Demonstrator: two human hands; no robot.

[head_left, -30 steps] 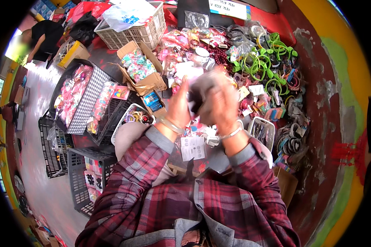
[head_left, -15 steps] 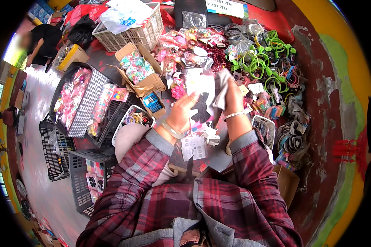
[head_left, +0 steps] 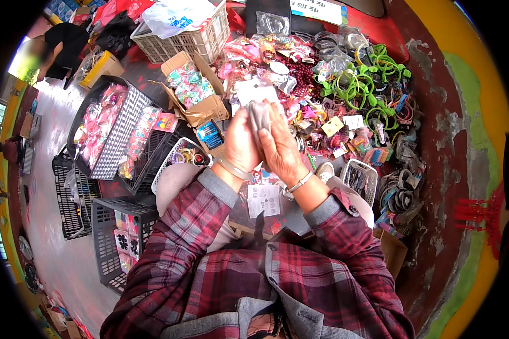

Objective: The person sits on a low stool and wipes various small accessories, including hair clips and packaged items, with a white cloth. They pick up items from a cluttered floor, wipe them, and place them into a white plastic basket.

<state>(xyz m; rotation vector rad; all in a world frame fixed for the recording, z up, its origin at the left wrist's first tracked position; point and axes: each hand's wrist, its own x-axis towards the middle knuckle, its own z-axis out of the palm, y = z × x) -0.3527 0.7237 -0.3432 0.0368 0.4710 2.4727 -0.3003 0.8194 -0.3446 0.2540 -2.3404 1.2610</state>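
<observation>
In front of my chest, my two hands are pressed together. A grey cloth (head_left: 260, 114) is folded between the palms. My left hand (head_left: 238, 144) is closed at the left side, with a white card (head_left: 256, 90) sticking out beyond the fingers. Its black bow-shaped piece is now hidden by the cloth and hands. My right hand (head_left: 280, 148) lies over the cloth, its fingers pressed together against it. Just below the wrists is a white printed sheet (head_left: 264, 200).
Beyond my hands spreads a heap of packaged hair accessories, with green headbands (head_left: 353, 85) at the right. To the left stand an open cardboard box (head_left: 209, 110), a white basket (head_left: 159, 179) and black crates (head_left: 104, 237). Another white basket (head_left: 373, 183) is by my right knee. A person (head_left: 65, 48) is far left.
My right hand has moved left with the cloth and closed against my left hand. The black bow shape on the card, visible before, is now covered.
</observation>
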